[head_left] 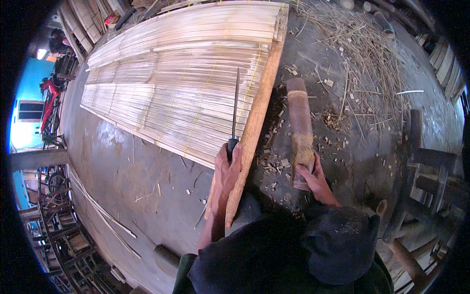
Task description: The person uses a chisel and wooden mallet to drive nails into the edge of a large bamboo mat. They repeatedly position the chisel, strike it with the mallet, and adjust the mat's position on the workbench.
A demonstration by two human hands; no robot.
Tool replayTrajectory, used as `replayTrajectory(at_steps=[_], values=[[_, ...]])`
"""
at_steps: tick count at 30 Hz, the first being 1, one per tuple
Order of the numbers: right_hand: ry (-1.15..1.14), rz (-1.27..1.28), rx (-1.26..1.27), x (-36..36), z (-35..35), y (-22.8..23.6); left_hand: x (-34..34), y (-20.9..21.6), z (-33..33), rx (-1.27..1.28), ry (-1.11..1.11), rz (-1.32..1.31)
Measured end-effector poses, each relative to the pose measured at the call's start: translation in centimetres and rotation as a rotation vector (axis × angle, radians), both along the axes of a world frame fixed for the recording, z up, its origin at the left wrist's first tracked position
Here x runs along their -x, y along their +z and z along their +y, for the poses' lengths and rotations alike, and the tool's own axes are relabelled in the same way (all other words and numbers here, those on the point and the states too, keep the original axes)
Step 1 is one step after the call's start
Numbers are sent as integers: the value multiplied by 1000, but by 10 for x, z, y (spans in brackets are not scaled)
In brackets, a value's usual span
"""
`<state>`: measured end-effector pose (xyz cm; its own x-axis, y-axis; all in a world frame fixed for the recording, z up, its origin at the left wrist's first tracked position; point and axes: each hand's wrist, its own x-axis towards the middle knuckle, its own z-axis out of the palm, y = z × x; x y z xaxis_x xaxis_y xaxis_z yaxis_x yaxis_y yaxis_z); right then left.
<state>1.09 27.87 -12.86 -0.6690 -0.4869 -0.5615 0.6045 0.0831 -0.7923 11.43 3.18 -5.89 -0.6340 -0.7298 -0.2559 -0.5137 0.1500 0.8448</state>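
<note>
My left hand is wrapped round the black handle of a knife, its long, narrow blade pointing up and away from me. Beneath the blade lies a large mat of split bamboo slats, tied with yellow string. A wooden beam runs along the mat's right edge, close to my left hand. To the right of it, my right hand grips the near end of a thick brown bamboo section, thumb on top. That piece points away from me, with a pale ring near its far end.
Small bamboo chips litter the floor around the bamboo section. A heap of thin shavings spreads at the far right. Dark wooden frames stand at the right. Long strips and a dark-handled tool lie at the left.
</note>
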Motion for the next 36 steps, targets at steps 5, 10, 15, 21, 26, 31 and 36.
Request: replayTrajectory(at_steps=[5,10,15,21,26,31,36], values=[[13,35,17,0,0,-4,6,-14,0,29,-73,12],[40,76,-22,0,4,-13,15,-21,-3,98,-110,-12],[43,58,0,1,2,-6,21,-19,-17,71,-135,-51],[51,83,-46,3,0,-7,24,-19,-30,72,-195,-90],[42,67,-28,3,0,-9,24,-24,-35,83,-212,-107],[36,49,-4,0,-2,-10,21,-20,-42,130,-238,-119],[38,53,-44,3,-1,-2,39,21,-52,-64,-235,-239]])
